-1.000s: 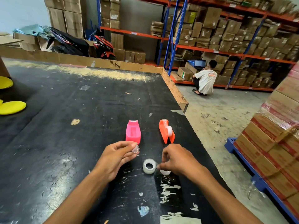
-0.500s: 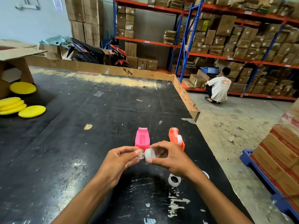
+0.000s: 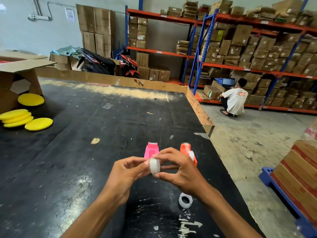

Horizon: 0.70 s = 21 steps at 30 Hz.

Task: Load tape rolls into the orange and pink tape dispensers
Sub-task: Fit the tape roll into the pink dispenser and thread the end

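Head view shows your two bare forearms reaching in from the lower edge and meeting above the black table (image 3: 85, 152); your left hand (image 3: 126, 176) curls with thumb and forefinger pinched against the near face of a tape roll (image 3: 154, 166); your right hand (image 3: 181, 172) arches over it, fingers spread above and below its rim, so both hands hold the one roll, raised off the surface; the roll is a short, translucent white cylinder, smooth and glossy. Just below your right wrist a second roll (image 3: 185, 200) lies on the table, a pale ring with an open core; around it the dark top is scuffed, with white scrape marks. Directly beyond your fingers stands the pink dispenser (image 3: 151, 150), matte plastic, partly hidden by them; just right of it the orange dispenser (image 3: 186, 148) carries a whitish round piece on its side. Far left of your left hand, flat yellow discs (image 3: 27, 119) are heaped beside an open cardboard box (image 3: 20, 78).
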### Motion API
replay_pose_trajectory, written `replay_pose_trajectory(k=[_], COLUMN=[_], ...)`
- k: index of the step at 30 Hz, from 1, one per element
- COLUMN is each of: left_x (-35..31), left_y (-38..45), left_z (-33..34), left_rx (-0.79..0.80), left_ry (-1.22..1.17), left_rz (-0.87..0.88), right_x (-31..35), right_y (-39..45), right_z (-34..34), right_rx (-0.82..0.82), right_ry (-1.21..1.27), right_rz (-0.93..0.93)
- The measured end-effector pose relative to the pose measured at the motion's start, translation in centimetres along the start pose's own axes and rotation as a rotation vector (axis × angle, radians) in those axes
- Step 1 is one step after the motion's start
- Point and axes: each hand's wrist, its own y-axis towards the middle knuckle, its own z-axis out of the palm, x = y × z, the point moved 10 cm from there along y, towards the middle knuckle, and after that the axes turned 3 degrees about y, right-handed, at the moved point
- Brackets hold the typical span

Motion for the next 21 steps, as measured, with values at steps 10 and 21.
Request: replay_pose_trajectory(k=[10,21], left_x=[-0.8,-1.0], left_y=[-0.9,-0.5], left_z=[1.0,0.7], left_rx=[0.045,0.043], left_ry=[0.108,0.151], left_rz=[0.053,0.043], right_x=[0.7,0.1], right_y=[-0.1,0.3], right_z=[-0.2,0.0], right_rx=[-0.056,-0.054], right_ry=[-0.043,-0.049], right_rz=[-0.128,-0.113])
